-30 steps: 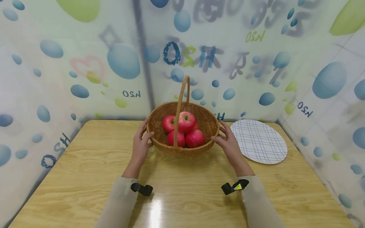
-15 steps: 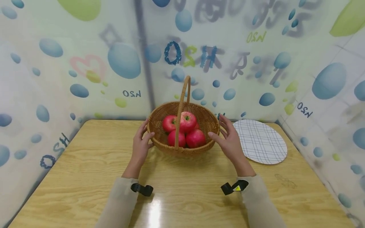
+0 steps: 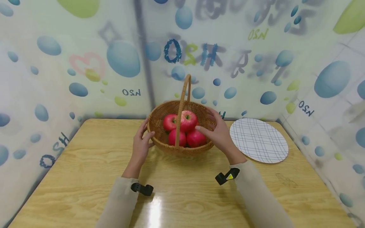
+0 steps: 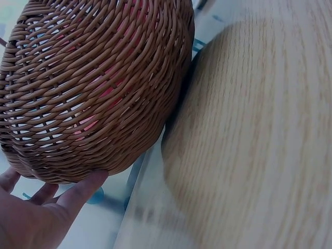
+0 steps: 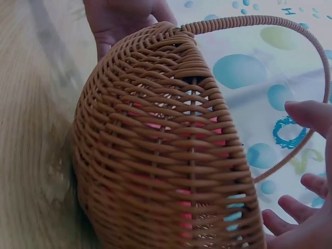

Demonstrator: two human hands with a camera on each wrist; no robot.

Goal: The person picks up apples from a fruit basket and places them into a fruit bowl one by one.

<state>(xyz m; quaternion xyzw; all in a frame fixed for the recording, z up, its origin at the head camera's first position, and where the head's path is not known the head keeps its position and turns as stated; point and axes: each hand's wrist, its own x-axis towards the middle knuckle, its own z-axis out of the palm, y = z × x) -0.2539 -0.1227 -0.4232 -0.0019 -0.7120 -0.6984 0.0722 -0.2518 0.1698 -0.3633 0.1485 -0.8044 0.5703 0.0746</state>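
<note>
A brown wicker basket point(image 3: 163, 109) with a tall arched handle point(image 3: 181, 114) stands at the back of the wooden table. Several red apples lie heaped in it, one apple point(image 3: 189, 123) on top and another apple point(image 3: 196, 138) at the front right. My left hand point(image 3: 140, 141) holds the basket's left side, thumb at the rim and fingers around the outer wall. In the right wrist view, my right hand point(image 5: 311, 197) has its fingers spread above the rim, nothing in its grasp. The head view shows the right hand point(image 3: 219, 131) over the basket's right side, thumb near the apples.
A white plate point(image 3: 258, 141) with a dark line pattern lies on the table point(image 3: 182, 190) to the right of the basket. A patterned wall covering point(image 3: 114, 104) stands close behind the table and on both sides.
My right hand has let go of the basket's right rim, lifted, and moved left over the basket toward the apples. The left hand has kept its hold; the basket stays in place.
</note>
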